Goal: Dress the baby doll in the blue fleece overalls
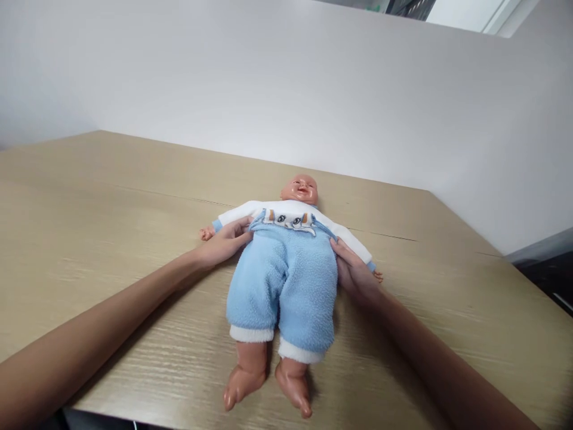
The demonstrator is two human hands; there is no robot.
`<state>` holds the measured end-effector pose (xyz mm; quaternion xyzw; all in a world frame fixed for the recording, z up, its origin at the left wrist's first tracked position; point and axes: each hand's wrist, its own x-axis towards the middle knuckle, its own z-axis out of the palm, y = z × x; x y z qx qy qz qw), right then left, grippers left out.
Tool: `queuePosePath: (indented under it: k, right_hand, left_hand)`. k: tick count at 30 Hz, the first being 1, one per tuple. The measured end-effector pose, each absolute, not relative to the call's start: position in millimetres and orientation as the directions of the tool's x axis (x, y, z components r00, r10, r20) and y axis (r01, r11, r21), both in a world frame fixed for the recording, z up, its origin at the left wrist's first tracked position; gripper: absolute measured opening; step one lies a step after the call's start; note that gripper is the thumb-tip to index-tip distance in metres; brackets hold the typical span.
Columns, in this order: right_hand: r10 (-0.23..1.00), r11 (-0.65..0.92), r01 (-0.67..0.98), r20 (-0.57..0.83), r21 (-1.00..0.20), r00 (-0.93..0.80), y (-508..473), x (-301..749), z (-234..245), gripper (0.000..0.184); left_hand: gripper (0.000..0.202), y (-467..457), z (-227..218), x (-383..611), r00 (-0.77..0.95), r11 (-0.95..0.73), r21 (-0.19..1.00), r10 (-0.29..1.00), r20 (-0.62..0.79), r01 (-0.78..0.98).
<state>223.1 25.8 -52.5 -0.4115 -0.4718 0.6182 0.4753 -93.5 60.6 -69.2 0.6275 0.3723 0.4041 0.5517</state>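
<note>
A baby doll [301, 190] lies on its back on the wooden table [111, 203], head away from me and bare feet toward me. It wears a white top and light blue fleece trousers [286, 286]. My left hand [226, 242] grips the trousers' waist on the doll's left side in the picture, fingers closed on the fabric. On the other side, my right hand [351, 269] holds the waist edge the same way, with its fingers tucked against the doll's body.
A plain white wall [286, 89] rises just behind the table's far edge. The table's right edge [514, 263] drops to a dark floor area. Bare wood extends to the left of the doll.
</note>
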Motion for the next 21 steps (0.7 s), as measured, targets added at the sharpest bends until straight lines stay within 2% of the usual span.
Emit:
queuePosePath:
  k: [3, 8, 10, 12, 15, 18, 21]
  right_hand:
    - [0.964, -0.060, -0.137, -0.022, -0.989, -0.266, 30, 232, -54, 0.018]
    - [0.905, 0.031, 0.097, -0.013, -0.995, -0.425, 39, 264, -49, 0.013]
    - [0.883, 0.098, 0.221, -0.018, -0.970, -0.470, 40, 275, -45, 0.018]
    - [0.845, 0.233, 0.346, 0.013, -0.909, -0.534, 39, 281, -43, 0.029]
    - [0.792, 0.394, 0.429, 0.064, -0.813, -0.607, 37, 281, -45, 0.039]
    - [0.814, 0.320, 0.406, 0.029, -0.856, -0.580, 36, 274, -48, 0.035]
    - [0.904, 0.036, 0.209, -0.058, -0.977, -0.424, 33, 263, -51, 0.019]
  left_hand:
    - [0.037, 62, -69, -96, 0.409, -0.137, 0.990, 0.906, 0.113, 0.030]
    - [0.033, 67, -69, -106, 0.431, -0.253, 0.956, 0.886, 0.169, 0.146]
    - [0.033, 69, -68, -114, 0.477, -0.288, 0.933, 0.865, 0.156, 0.218]
    - [0.039, 69, -66, -120, 0.521, -0.277, 0.920, 0.848, 0.100, 0.276]
    - [0.054, 69, -61, -125, 0.566, -0.284, 0.896, 0.823, 0.046, 0.341]
    - [0.052, 67, -57, -123, 0.634, -0.307, 0.899, 0.772, 0.044, 0.311]
    - [0.042, 64, -57, -118, 0.604, -0.184, 0.957, 0.797, 0.012, 0.223]
